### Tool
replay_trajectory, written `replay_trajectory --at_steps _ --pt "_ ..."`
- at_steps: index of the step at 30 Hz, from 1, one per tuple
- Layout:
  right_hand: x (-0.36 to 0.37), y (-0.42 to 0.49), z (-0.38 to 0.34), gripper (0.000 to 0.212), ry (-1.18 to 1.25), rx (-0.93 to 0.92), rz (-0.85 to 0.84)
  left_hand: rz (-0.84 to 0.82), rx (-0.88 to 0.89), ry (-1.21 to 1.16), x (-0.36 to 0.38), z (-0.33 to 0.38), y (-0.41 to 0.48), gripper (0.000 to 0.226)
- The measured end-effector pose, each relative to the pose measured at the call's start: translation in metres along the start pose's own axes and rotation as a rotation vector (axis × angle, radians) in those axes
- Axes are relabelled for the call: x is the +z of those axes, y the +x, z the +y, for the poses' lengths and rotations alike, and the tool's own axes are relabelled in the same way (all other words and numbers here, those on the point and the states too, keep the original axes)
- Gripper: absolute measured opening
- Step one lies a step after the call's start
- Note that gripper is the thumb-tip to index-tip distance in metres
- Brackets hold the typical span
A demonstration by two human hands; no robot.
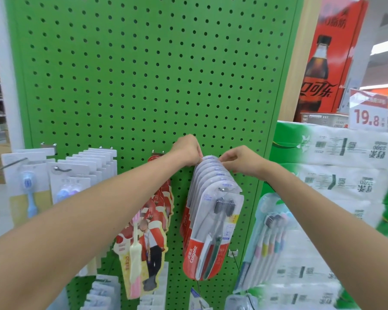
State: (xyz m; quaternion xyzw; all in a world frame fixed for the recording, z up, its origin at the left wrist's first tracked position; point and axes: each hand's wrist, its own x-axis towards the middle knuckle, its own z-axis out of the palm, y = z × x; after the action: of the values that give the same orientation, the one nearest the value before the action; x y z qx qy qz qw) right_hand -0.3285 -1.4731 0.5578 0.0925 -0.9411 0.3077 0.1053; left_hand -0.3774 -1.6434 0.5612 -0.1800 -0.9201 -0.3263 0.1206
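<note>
A row of several Colgate toothbrush packs [213, 220] hangs from a hook on the green pegboard [143, 74]. My left hand [187, 149] has its fingers curled at the upper left of the rearmost packs, close to the board. My right hand [240, 161] pinches the top right edge of the same rear packs. The hook's root is hidden behind my hands; its front tip shows at the first pack.
Red toothbrush packs [152, 231] hang just left, white carded brushes [76, 175] farther left. A multi-brush pack [264, 238] hangs at the right, before stacked tissue bundles [336, 175]. A 19.8 price sign [367, 113] and a red cola carton [332, 59] stand behind. More packs hang below.
</note>
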Motion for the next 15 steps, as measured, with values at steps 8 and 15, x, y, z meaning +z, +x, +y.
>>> replay_trajectory --at_steps 8,15 --pt "0.000 0.000 0.000 0.011 -0.020 0.007 -0.013 -0.068 -0.044 -0.014 -0.012 -0.003 -0.001 0.007" --pt "-0.001 -0.001 -0.002 0.011 -0.036 0.026 -0.018 -0.100 -0.113 -0.063 -0.038 -0.013 -0.015 0.014"
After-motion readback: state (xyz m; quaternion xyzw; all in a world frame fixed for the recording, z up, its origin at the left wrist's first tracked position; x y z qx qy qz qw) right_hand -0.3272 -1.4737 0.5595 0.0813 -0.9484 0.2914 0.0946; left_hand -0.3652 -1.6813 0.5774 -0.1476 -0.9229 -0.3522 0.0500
